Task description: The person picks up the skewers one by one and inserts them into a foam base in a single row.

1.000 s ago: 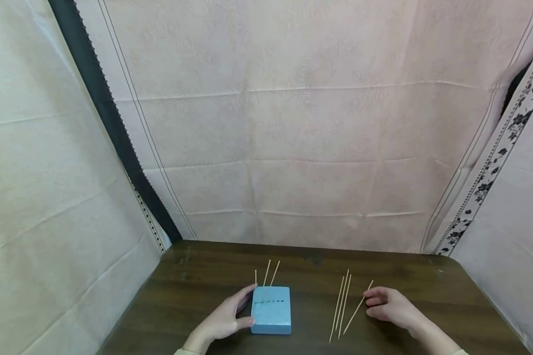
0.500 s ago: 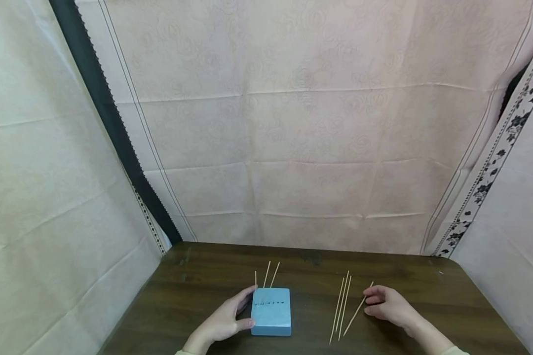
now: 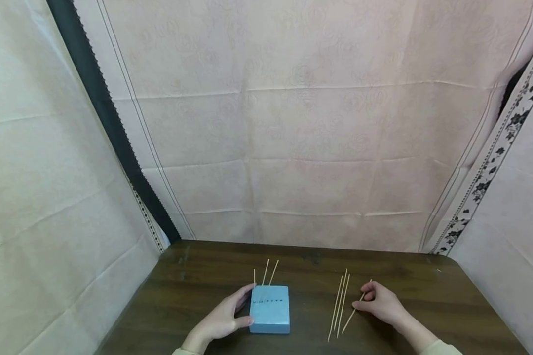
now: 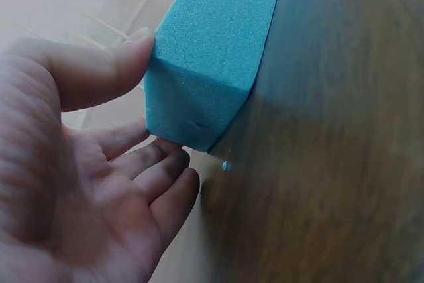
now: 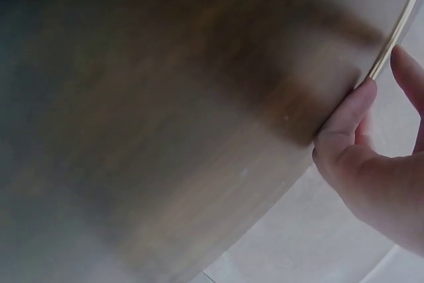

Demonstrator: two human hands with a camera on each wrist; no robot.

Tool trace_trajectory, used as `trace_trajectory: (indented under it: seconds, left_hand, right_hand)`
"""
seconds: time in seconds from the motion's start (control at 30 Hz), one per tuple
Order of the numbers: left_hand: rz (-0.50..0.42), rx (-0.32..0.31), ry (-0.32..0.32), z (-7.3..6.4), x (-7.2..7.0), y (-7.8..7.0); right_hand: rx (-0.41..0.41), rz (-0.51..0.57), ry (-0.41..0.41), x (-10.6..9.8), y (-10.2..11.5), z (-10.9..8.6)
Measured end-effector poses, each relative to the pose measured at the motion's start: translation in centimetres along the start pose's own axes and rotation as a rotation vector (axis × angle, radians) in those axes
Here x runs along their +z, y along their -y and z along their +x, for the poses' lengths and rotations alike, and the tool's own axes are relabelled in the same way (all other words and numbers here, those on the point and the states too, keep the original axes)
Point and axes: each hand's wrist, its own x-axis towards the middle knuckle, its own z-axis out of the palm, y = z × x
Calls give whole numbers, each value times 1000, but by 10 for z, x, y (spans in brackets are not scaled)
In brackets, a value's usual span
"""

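A light blue foam block with a row of small dark holes sits on the table. My left hand grips its left side, thumb at the near corner and fingers along the far left. In the left wrist view, thumb and fingers hold the block's end. Three thin wooden skewers stand up from the row of holes, slightly tilted. Over to the right, my right hand pinches a slanted skewer between thumb and fingers; the right wrist view shows that skewer against the fingertips.
Several loose skewers lie side by side just left of my right hand. The dark brown wooden table ends at a far edge before a pale hanging cloth. A tiny blue crumb lies near the block.
My right hand has moved a little left, its thumb and fingers coming onto the slanted skewer. The left hand and the block have stayed in place.
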Motion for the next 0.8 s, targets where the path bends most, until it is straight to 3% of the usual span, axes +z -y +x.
trace_trajectory:
  seconds: [0.17,0.8]
  left_hand:
    - [10,0,-7,0,0,-1]
    - [7,3,2,1,0,3]
  right_hand:
    - [-35,-22,-3,0,6,-2]
    - [-17,83,52,-13,2,-15]
